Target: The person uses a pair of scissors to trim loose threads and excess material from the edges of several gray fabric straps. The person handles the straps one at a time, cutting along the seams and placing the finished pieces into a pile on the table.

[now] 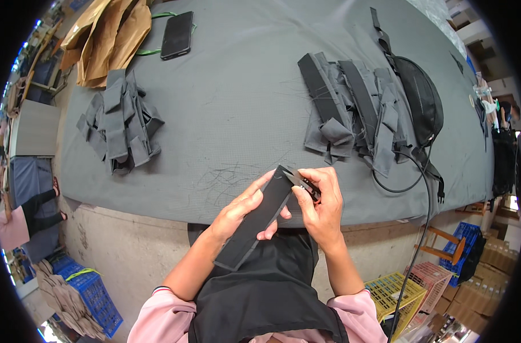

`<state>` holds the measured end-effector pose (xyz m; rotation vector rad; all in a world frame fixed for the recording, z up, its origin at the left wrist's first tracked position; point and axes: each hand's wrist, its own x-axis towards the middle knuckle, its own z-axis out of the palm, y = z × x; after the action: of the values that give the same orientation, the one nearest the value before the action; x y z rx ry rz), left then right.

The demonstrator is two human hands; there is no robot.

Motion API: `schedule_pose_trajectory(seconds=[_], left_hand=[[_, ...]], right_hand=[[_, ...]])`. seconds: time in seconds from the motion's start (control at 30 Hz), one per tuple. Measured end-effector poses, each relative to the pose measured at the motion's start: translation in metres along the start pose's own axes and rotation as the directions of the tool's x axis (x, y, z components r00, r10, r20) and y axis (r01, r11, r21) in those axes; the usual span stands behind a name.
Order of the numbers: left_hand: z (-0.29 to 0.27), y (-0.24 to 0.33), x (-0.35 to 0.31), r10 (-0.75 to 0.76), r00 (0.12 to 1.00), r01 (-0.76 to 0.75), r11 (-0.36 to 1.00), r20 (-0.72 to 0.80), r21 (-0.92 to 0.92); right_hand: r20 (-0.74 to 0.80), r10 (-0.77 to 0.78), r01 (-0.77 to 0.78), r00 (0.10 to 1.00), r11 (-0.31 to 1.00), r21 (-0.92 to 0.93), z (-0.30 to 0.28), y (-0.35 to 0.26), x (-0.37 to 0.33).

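My left hand [236,212] is closed around a dark grey, flat fabric strip [257,216], which slants from the table edge down over my black apron. Its fingertips show beyond the strip's right side. In my right hand [324,207] is a small pair of black thread snips [301,182], the blades lying against the strip's upper end. Whether the blades are parted is too small to tell. Loose dark thread ends [232,173] are scattered on the grey-covered table [237,103] just beyond my hands.
Grey strips lie heaped at the left [116,128] and right [360,108]. A black waist bag [419,94] with a cable [428,197] lies far right. Phone [177,35] and brown paper bag [107,43] sit far left. Crates, blue [97,300] and yellow [393,288], stand below. Another person's pink sleeve [13,230] shows left.
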<state>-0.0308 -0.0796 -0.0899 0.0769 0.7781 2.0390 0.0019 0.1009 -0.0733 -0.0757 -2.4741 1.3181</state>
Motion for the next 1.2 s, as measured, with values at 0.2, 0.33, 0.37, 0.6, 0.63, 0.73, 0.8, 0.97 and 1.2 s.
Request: schedule_pose_trajectory(seconds=[0.2,0.33,0.37,0.6,0.63,0.73,0.8,0.97,1.2], left_hand=[[0.003,0.003,-0.005,-0.070,0.997,0.070,0.997,0.017,-0.017],[0.002,0.004,-0.007,-0.098,0.994,0.101,0.993,0.056,-0.055],[0.002,0.005,-0.007,-0.113,0.992,0.116,0.991,0.053,-0.070],[0.001,0.010,-0.012,-0.211,0.975,0.216,0.971,0.067,-0.099],[0.001,0.010,-0.012,-0.223,0.972,0.230,0.968,0.075,-0.105],[0.004,0.013,-0.012,-0.245,0.962,0.259,0.959,0.123,-0.114],[0.005,0.015,-0.013,-0.265,0.960,0.273,0.958,0.096,-0.092],[0.002,0.013,-0.013,-0.262,0.964,0.262,0.965,0.054,0.002],[0.009,0.020,-0.010,-0.303,0.946,0.323,0.879,-0.112,0.351]], right_hand=[[-0.028,-0.052,0.051,0.998,0.998,-0.040,0.003,-0.005,0.003],[-0.090,-0.054,0.052,0.995,0.998,-0.025,0.000,-0.004,-0.003],[-0.052,-0.086,0.085,0.995,0.996,-0.027,-0.003,-0.002,-0.002],[0.282,-0.256,0.277,0.925,0.960,-0.037,-0.037,0.012,0.012],[0.303,-0.286,0.311,0.909,0.950,-0.036,-0.039,0.010,0.016],[0.314,-0.340,0.366,0.886,0.930,-0.024,-0.038,0.009,0.019],[0.311,-0.352,0.383,0.883,0.923,-0.040,-0.037,0.008,0.019],[0.116,-0.307,0.307,0.945,0.952,0.019,-0.031,0.015,0.008],[0.440,-0.013,-0.058,0.898,0.987,0.148,-0.029,-0.002,0.023]])
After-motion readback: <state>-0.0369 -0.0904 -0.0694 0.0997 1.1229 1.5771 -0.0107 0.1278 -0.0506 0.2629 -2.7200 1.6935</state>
